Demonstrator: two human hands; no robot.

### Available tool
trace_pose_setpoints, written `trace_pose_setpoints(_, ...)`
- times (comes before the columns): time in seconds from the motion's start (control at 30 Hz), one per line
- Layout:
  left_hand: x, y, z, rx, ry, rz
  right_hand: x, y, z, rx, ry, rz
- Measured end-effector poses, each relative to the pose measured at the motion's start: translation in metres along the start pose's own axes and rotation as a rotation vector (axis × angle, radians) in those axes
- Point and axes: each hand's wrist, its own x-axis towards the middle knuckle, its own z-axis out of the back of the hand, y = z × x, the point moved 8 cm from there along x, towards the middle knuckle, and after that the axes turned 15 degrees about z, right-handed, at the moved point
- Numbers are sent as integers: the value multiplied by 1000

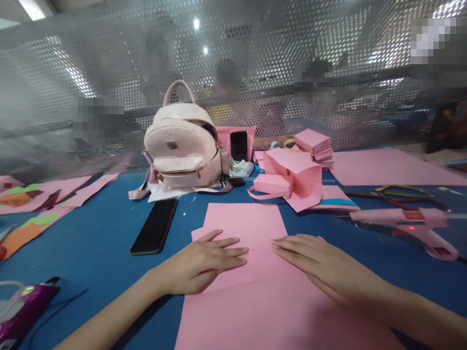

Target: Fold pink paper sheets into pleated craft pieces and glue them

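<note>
A large pink paper sheet (251,301) lies on the blue table (95,253) right in front of me, with its far part folded over. My left hand (202,262) lies flat on the left of the fold, fingers spread and pointing right. Flat on the right side rests my right hand (321,265), its fingers pointing left. The fingertips of the two hands are a short gap apart over the crease. Neither hand grips anything.
A black phone (155,226) lies left of the paper. Behind it stands a pale pink backpack (182,146). Folded pink paper boxes (292,175), scissors (397,194) and a pink glue gun (408,223) lie to the right. A purple glue gun (22,306) sits near left.
</note>
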Motion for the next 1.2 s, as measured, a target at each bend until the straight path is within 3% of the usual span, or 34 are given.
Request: trace_pose_setpoints(1.2, -1, -4, 0, 61, -9, -14, 1, 0, 5, 29, -30, -15)
